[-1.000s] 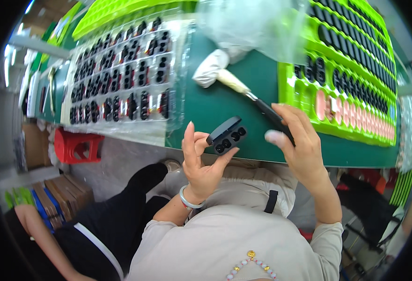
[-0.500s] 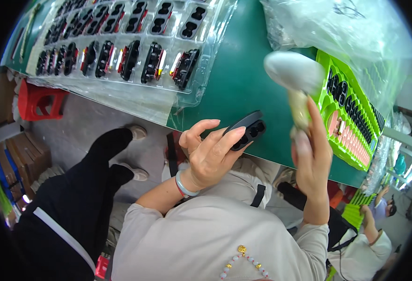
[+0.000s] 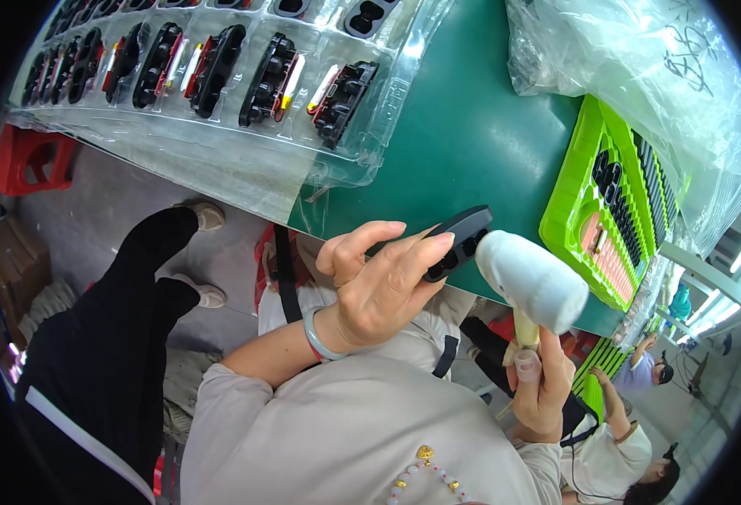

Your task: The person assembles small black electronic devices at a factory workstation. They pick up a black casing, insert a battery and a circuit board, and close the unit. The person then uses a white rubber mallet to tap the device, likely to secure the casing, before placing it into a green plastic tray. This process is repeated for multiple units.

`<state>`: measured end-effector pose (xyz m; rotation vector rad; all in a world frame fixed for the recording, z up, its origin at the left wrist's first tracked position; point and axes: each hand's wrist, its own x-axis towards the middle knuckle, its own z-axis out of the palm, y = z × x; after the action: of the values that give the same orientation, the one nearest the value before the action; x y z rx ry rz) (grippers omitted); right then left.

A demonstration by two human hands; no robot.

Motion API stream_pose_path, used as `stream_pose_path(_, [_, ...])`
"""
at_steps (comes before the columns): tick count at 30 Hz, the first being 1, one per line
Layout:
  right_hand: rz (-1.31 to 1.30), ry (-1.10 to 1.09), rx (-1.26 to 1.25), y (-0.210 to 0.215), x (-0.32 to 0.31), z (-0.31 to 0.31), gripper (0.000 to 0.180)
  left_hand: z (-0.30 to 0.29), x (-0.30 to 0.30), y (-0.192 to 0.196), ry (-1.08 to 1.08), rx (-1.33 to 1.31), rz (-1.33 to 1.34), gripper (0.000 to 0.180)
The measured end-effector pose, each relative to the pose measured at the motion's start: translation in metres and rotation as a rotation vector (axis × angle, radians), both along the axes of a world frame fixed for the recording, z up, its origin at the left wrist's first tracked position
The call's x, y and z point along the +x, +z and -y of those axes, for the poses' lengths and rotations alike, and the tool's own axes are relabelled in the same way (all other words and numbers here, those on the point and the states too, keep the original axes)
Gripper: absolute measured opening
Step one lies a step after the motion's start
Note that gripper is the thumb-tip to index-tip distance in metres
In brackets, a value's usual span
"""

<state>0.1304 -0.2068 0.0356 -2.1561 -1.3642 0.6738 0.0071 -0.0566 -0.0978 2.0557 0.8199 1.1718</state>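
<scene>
My left hand (image 3: 376, 290) grips a black oval plastic housing (image 3: 461, 229) with round recesses in one face, holding it tilted near the table's front edge. Closed around the pale handle of a white-headed mallet (image 3: 529, 279) is my right hand (image 3: 544, 389). The mallet head overlaps the housing's right end in the picture; I cannot tell whether they touch. Similar black housings (image 3: 345, 103), with red wires and white-and-yellow parts beside them, sit in the clear plastic tray (image 3: 362, 168) at the far left.
A bright green divided box (image 3: 556, 215) holding rows of black and pink parts stands at the right. Clear plastic bags (image 3: 589, 50) lie behind it on the green table (image 3: 446, 143). A red stool (image 3: 38, 160) and a person in black trousers (image 3: 118, 345) are at left; other people sit at lower right.
The mallet has come down and left, close to the housing, and my right hand has lowered with it. My left hand keeps its grip on the housing. The whole view has shifted somewhat.
</scene>
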Motion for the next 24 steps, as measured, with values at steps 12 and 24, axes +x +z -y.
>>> stream_pose_path(12, [-0.011,-0.112,0.005,0.006,-0.006,0.001,0.044,-0.001,-0.001,0.000,0.018,0.042,-0.050,0.049])
stream_pose_path(24, [0.102,0.084,-0.025,0.001,-0.015,-0.013,0.035,-0.003,0.000,0.005,0.007,0.017,0.008,0.050])
